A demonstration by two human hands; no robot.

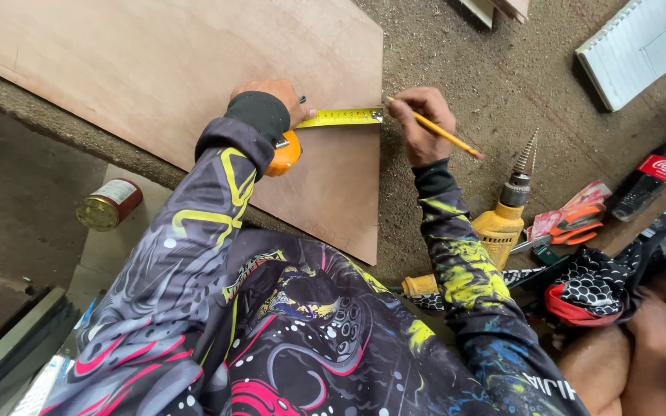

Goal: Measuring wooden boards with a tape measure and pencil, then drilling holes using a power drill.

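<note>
Obstacles right of plywood sheet: yellow drill, orange cutters, bottles. Free: bare gritty floor beyond the sheet's edge.

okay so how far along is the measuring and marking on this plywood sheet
Early, by the look of it. Done: the yellow tape measure is pulled across the plywood sheet, its hook at the right edge. In hand: the left hand pins the tape's orange case while the right hand sets the pencil tip at the hook. Left: no fresh mark shows at the edge, and the drill lies untouched on the ground.
</note>
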